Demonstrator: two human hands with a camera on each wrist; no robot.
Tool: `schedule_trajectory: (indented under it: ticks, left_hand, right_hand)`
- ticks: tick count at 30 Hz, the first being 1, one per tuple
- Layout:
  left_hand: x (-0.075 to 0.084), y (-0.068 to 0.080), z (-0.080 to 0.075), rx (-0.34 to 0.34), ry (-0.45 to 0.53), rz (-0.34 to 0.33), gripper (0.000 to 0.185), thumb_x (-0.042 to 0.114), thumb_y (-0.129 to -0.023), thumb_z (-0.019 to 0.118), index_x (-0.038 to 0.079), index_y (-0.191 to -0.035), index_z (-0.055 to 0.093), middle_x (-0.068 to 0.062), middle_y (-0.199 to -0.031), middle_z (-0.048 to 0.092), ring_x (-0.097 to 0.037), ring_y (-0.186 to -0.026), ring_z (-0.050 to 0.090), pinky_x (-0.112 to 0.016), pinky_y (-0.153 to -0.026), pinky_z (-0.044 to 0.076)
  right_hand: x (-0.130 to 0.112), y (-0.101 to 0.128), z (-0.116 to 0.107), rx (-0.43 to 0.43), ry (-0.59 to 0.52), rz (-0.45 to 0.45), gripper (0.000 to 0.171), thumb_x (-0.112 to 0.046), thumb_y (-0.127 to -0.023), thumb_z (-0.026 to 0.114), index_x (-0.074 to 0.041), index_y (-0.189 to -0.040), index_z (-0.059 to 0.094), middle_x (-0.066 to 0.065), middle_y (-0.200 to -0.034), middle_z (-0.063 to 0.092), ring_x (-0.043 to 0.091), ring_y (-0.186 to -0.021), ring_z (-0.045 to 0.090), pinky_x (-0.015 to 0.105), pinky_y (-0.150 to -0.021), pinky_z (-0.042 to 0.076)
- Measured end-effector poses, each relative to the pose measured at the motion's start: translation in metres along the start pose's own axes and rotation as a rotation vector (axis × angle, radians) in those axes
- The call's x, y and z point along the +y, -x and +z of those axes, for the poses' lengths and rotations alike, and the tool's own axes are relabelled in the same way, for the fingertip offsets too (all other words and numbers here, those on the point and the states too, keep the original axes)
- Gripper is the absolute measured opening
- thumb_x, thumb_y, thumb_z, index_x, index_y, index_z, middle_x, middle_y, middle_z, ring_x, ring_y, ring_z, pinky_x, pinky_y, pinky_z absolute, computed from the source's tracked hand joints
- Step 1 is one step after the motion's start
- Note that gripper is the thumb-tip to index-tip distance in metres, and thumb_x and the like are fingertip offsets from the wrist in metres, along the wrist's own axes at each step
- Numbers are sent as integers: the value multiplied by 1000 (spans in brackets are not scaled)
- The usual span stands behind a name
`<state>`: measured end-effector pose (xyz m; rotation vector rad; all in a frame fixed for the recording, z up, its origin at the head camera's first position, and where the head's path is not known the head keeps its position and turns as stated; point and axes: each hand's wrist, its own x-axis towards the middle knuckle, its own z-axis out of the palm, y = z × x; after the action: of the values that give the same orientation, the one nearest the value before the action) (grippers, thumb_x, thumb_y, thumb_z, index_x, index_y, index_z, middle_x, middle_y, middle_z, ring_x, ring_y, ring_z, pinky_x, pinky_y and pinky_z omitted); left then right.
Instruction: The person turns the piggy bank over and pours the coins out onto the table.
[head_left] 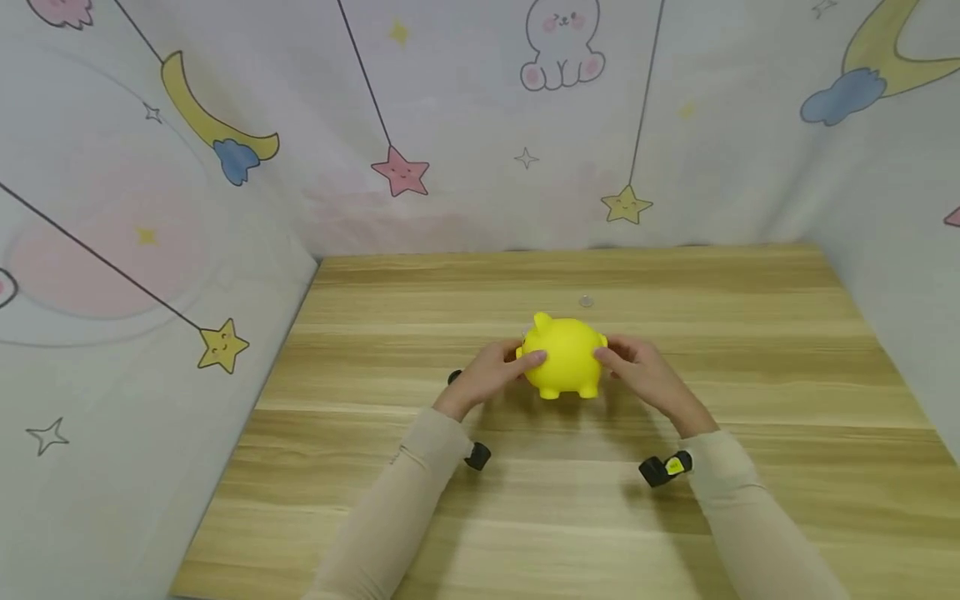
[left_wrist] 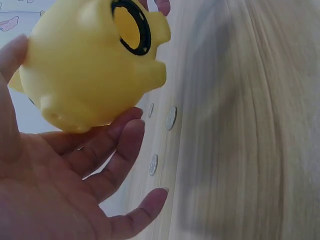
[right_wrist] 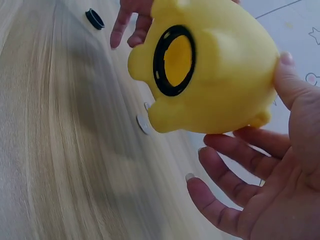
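A yellow piggy bank is held above the wooden table between both hands, its feet pointing down. The left hand grips the snout end, with its thumb on the near side and fingers round behind. At the opposite end, the right hand grips it the same way. Underneath, a black ring surrounds an uncovered round hole in the belly. Several silver coins lie on the table beyond the piggy bank, one coin among them in the left wrist view.
A black round cap lies on the wooden table near the left hand. Another coin sits farther back. Printed cloth walls enclose the back and sides. Black wrist devices stick out below the sleeves.
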<state>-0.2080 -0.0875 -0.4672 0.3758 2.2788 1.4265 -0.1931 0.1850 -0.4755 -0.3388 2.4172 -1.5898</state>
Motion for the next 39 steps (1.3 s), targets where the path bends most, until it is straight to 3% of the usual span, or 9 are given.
schedule_trajectory:
  ticks: [5,10,15,20,24,28,35,39]
  left_hand:
    - [-6,0,-4,-8,34,46,78,51,-85,74,11,-147,47,0,-121,63,-18,-107,60,-41,-95,48]
    - [-7,-2,-4,46,-44,116,88,38,-77,87,19,-150,42,-1,-137,53,-20,-113,54,-45,-95,47]
    - [-3,-9,-3,85,-12,177,95,24,-72,92,28,-151,39,-3,-145,44,-24,-115,51,-49,-95,47]
    - [-5,-9,-3,116,5,195,96,13,-71,92,26,-150,39,-3,-143,44,-25,-113,52,-50,-99,44]
    - [-8,-6,0,130,-2,206,96,9,-71,91,20,-150,39,-4,-142,45,-27,-112,53,-52,-100,42]
    - [-5,-6,-2,146,-6,237,95,13,-71,91,22,-150,39,-4,-143,45,-27,-112,53,-52,-99,42]
    - [-14,-4,3,94,-10,154,98,15,-72,91,24,-152,36,-5,-145,45,-22,-105,56,-46,-97,45]
    - [-12,-9,2,110,0,194,96,15,-72,91,23,-152,37,-7,-145,45,-25,-104,57,-46,-95,47]
  right_hand:
    - [1,1,-3,8,96,-28,59,-34,-97,66,1,-142,50,19,-131,59,35,-116,56,53,-95,47]
    - [-2,3,-4,18,112,-65,68,-27,-89,77,1,-144,47,20,-134,55,36,-118,52,51,-95,48]
    - [-6,0,-6,67,140,-94,76,-24,-82,83,-5,-147,47,17,-142,51,33,-118,51,50,-96,47]
    - [-3,-2,1,105,133,-115,77,-18,-81,84,-8,-148,47,15,-143,51,32,-116,53,50,-96,47]
    - [-1,1,7,112,124,-130,77,-18,-81,83,-8,-148,46,17,-142,52,33,-115,54,51,-96,48]
    - [0,1,6,137,107,-162,76,-20,-82,82,-9,-148,47,16,-141,53,32,-114,55,51,-96,48]
    - [12,3,10,115,120,-160,75,-22,-82,82,-10,-147,48,16,-140,55,32,-112,59,46,-93,51]
    - [12,0,7,132,122,-178,74,-22,-83,81,-12,-148,48,15,-140,55,33,-112,58,48,-92,50]
